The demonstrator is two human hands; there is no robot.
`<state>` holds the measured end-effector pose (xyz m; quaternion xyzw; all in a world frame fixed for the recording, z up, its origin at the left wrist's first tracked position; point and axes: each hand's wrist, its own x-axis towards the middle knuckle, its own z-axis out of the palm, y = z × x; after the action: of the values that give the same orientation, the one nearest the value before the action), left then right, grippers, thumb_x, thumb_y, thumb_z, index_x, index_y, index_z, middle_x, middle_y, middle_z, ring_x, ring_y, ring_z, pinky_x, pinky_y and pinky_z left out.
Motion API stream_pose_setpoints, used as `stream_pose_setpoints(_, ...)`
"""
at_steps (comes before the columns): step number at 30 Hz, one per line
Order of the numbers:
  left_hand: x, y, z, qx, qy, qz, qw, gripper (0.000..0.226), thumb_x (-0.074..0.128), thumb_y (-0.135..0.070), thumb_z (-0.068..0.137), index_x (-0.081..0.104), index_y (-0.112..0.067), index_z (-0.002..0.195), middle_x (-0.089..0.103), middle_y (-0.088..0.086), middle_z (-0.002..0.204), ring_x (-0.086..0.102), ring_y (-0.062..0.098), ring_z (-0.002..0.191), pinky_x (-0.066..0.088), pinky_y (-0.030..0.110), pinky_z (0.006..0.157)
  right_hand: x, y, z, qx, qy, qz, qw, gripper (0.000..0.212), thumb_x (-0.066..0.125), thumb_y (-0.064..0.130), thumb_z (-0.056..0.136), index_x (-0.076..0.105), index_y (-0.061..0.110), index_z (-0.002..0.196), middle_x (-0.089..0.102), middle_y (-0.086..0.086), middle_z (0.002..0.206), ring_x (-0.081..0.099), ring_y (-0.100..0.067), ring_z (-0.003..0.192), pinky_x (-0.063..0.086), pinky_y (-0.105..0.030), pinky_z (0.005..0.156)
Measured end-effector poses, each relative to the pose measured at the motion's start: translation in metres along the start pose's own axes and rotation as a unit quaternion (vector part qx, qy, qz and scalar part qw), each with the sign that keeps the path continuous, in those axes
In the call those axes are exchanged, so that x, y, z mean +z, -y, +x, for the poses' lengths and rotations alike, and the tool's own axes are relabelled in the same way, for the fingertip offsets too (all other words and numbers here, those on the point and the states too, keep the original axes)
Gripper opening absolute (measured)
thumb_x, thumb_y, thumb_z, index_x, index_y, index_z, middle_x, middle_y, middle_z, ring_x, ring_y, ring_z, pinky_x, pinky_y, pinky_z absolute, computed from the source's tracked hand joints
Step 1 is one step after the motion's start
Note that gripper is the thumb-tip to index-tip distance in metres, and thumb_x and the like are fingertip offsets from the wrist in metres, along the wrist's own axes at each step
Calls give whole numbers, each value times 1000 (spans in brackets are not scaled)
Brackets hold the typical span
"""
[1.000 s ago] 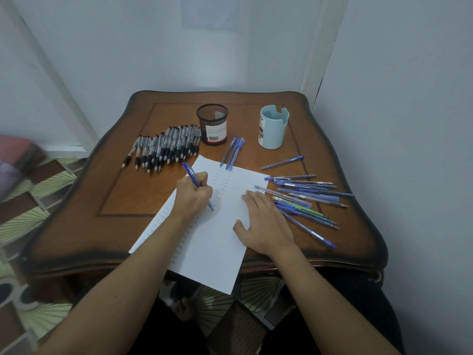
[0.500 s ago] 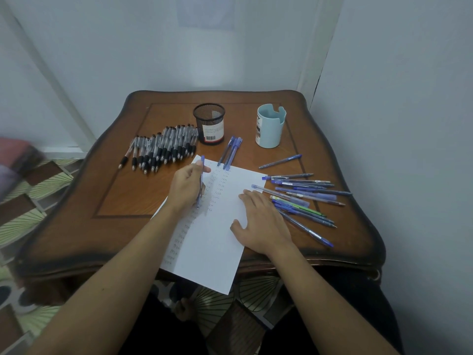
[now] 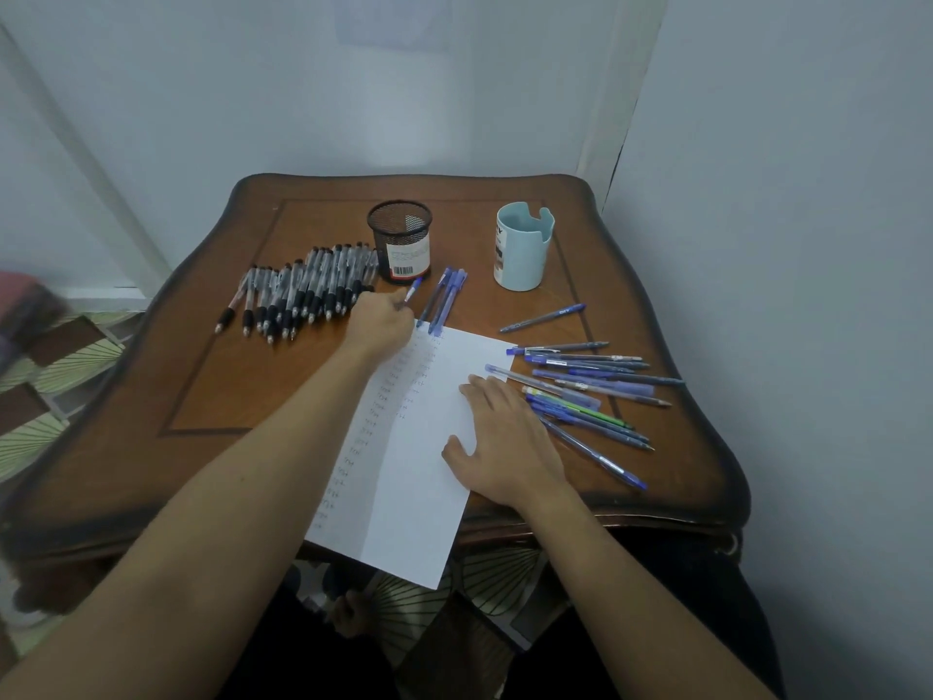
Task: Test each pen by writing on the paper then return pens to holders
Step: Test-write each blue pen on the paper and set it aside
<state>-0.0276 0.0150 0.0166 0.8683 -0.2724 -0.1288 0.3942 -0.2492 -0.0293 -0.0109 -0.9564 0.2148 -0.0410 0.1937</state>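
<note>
Since a second ago the left hand (image 3: 381, 320) had left its writing spot mid-sheet and gone to the far left corner of the paper (image 3: 414, 497), taking the pen (image 3: 413, 289) along; the right hand (image 3: 510, 447) had not shifted. The left fingers were curled and pinching the blue pen, whose free end stuck out toward the far side, just near of the mesh cup (image 3: 400, 242) and just left of the three pens (image 3: 444, 300) lying at the sheet's far edge. The right hand lay flat on the paper's right side, fingers spread and straight, pinning it. Black pens (image 3: 303, 290) sat in a row on the far left of the table (image 3: 227, 396), and the blue pile (image 3: 590, 391) lay on the right beside the right hand. The blue cup (image 3: 522, 247) stood far right, and no pens showed in it or in the mesh cup. This looked like the put-down step after a test. Risks: the pen could roll into the black pens and mix sorted groups if set down askew. The hand was close enough to nudge the mesh cup or scatter the three pens. The sheet overhung the near table edge, so it could slide off if the right hand lifted.
</note>
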Motion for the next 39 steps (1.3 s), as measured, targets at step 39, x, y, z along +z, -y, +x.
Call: stream_pose_setpoints(39,75,-46,19,249,136,221,933,35,60,-33,99,69,-15,127,68,10,119,57,24,110,49,45,97,16,-2,2,38,-156,-28,987,43,50,37,87,70,10,115,71,-8,117,67,-25,110,43,-47,106)
